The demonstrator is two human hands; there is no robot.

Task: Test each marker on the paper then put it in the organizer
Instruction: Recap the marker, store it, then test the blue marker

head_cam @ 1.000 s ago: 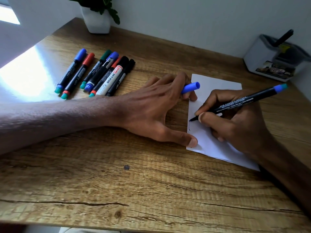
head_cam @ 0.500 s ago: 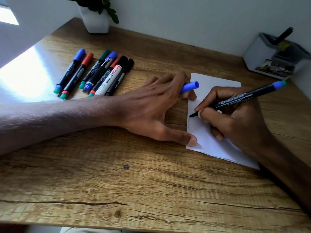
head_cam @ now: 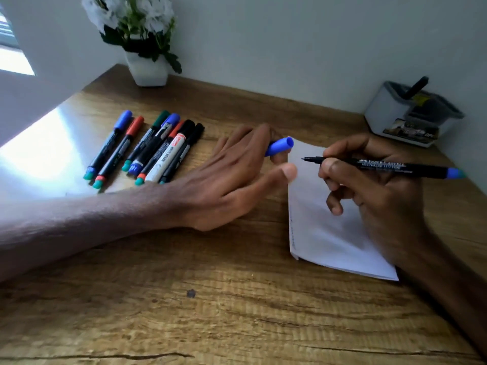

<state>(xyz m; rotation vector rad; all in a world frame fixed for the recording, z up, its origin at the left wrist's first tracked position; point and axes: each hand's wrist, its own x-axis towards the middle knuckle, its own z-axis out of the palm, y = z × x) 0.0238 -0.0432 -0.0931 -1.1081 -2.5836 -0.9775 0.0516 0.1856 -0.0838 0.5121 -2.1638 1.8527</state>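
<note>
My right hand (head_cam: pixel 374 188) grips a thin black marker (head_cam: pixel 382 165) with a blue end, uncapped, its tip lifted just above the top of the white paper (head_cam: pixel 321 233). Faint marks run down the paper's left edge. My left hand (head_cam: pixel 237 169) holds the marker's blue cap (head_cam: pixel 280 146) between its fingers, thumb near the paper's left edge. Several capped markers (head_cam: pixel 147 148) lie in a row on the desk at the left. The grey-white organizer (head_cam: pixel 400 114) stands at the back right with one black pen in it.
A white pot of white flowers (head_cam: pixel 146 67) stands at the back left against the wall. Bright glare covers the wooden desk (head_cam: pixel 210 299) at the far left. The wall runs close behind the organizer.
My right hand has lifted the marker tip off the paper's left edge and moved it up toward the top. My left thumb has come off the paper's lower edge. The camera has tilted up.
</note>
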